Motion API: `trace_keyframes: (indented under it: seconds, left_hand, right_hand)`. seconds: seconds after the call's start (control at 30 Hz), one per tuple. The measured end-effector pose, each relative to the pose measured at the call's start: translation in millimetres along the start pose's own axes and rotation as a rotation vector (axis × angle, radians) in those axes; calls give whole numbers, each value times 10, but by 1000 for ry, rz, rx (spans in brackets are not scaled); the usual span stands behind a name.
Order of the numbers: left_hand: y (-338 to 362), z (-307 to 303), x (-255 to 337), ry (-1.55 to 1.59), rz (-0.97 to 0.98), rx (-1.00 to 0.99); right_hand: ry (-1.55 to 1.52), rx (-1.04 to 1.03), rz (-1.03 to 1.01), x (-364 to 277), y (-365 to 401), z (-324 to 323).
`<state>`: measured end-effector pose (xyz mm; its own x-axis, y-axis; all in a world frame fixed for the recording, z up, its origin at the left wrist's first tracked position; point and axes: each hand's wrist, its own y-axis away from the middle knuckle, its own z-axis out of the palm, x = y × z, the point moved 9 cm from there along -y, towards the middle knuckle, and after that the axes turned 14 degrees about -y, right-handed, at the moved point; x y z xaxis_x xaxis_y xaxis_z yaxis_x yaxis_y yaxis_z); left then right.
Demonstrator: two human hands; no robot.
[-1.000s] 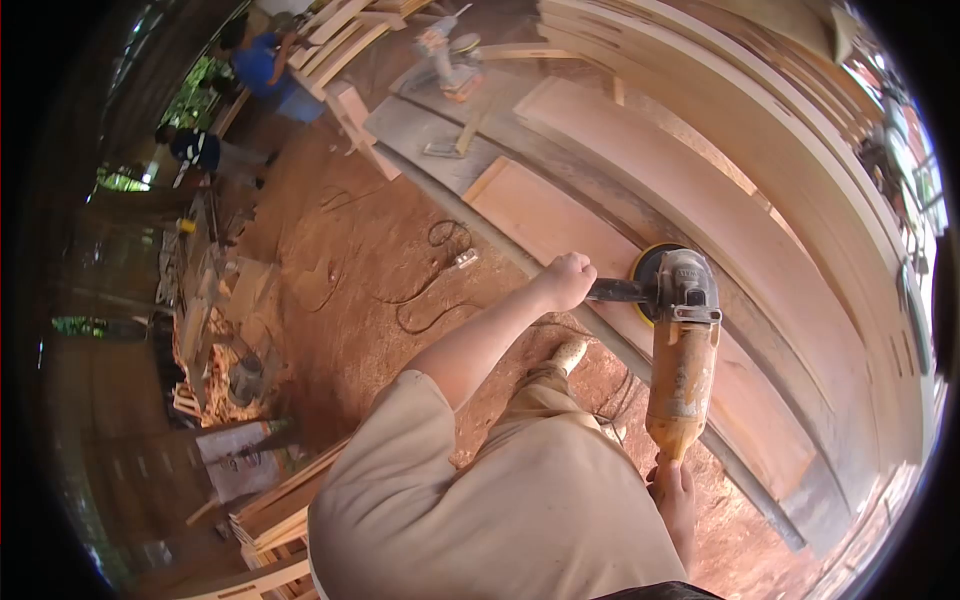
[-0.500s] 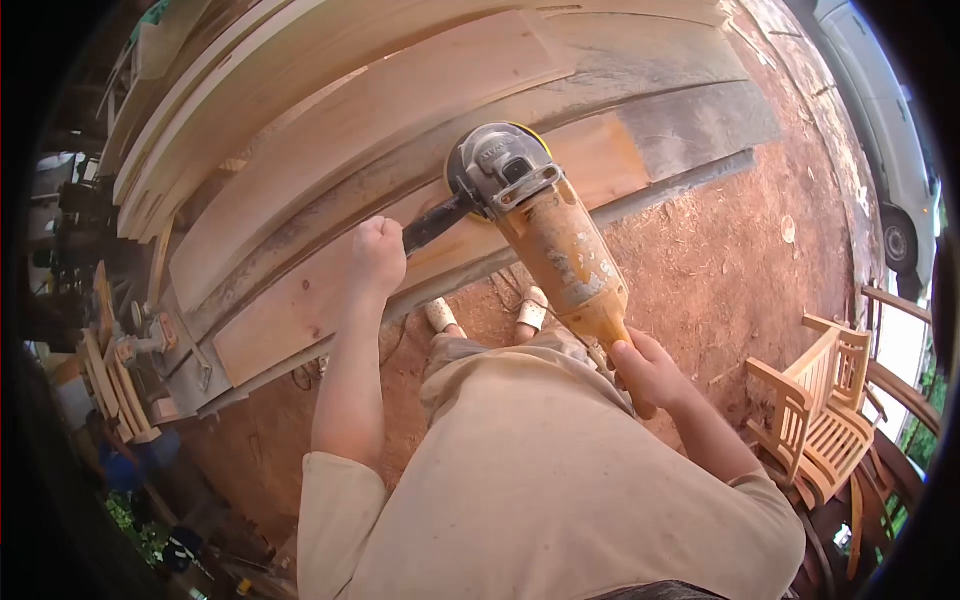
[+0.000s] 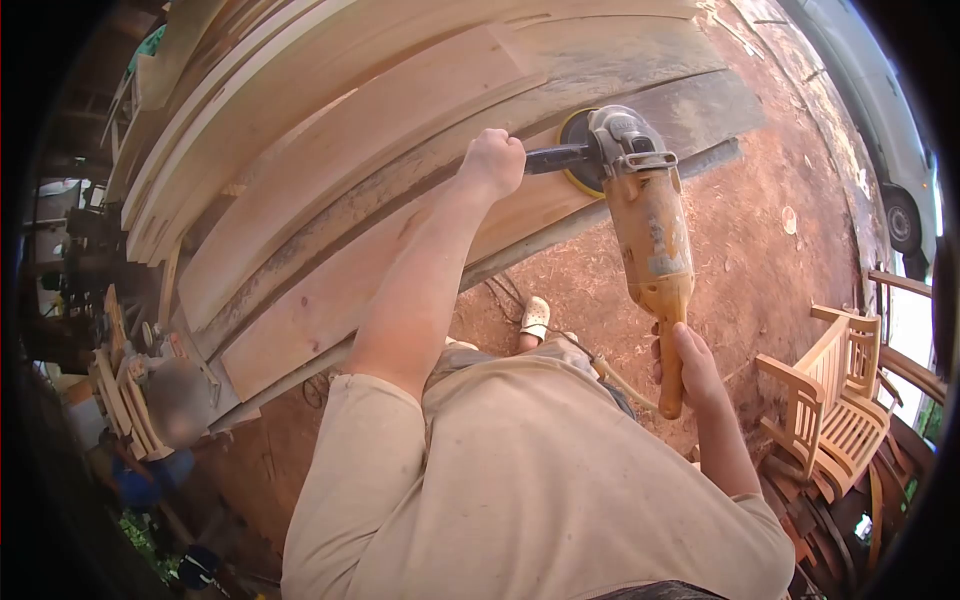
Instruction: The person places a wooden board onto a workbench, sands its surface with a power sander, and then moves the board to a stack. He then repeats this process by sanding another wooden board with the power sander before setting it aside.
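Note:
A worn yellow angle grinder [image 3: 652, 235] spans the space between my hands, its yellow-edged disc [image 3: 578, 178] lying over the right part of a pale wooden board [image 3: 330, 310]. My left hand [image 3: 494, 163] is closed round the black side handle [image 3: 556, 158], arm stretched out over the board. Lower down, my right hand [image 3: 690, 368] grips the long rear handle, thumb along its top. The grinder's body points back toward me, past the bench edge and over the ground. A cable [image 3: 630, 396] runs below the rear handle.
Long planks [image 3: 400, 90] lie side by side beyond the board. A slatted wooden chair [image 3: 835, 400] stands at right. Small wood pieces [image 3: 125, 405] are stacked at lower left. A vehicle [image 3: 890, 150] is parked at upper right. Reddish ground [image 3: 740, 240] carries scattered shavings.
The grinder has moved right along the board, carried by both hands. My left arm now reaches farther forward and right. The grinder's body stands more upright in view.

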<state>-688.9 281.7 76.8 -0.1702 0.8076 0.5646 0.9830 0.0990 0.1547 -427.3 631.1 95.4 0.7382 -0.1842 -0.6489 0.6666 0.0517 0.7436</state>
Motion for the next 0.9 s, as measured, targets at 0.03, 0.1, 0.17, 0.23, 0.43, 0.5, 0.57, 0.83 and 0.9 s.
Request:
trace_keyframes:
  seconds: [0.03,0.1,0.17,0.23,0.43,0.5,0.57,0.83,0.9]
  left_hand:
    - [9,-18,32,6,26,25]
    - [152,-33,-69,-7,-18,23]
    - [422,-148,-308,-34,-80,24]
    - [731,-355,-680,-26,-124,53]
    - [1955,-1222,-1648,-371,-231,207]
    - [2273,-1339,-1612,-488,-13,233]
    - [2518,-1447,-1929,-629,-174,-32]
    - [3615,-2208,-3890,-345,-747,99]
    - [3915,-2381,-4240,-318,-837,133]
  right_hand:
    - [-20,-8,17,36,42,5]
    - [-8,-11,23,129,113,24]
    - [10,-9,25,237,199,121]
    - [43,-133,44,343,250,384]
    - [276,-323,134,561,227,1220]
    - [370,-414,178,615,82,1497]
    - [490,-426,146,642,-43,1865]
    - [763,-769,186,1315,-12,3869]
    - [854,-809,171,1447,42,4264]
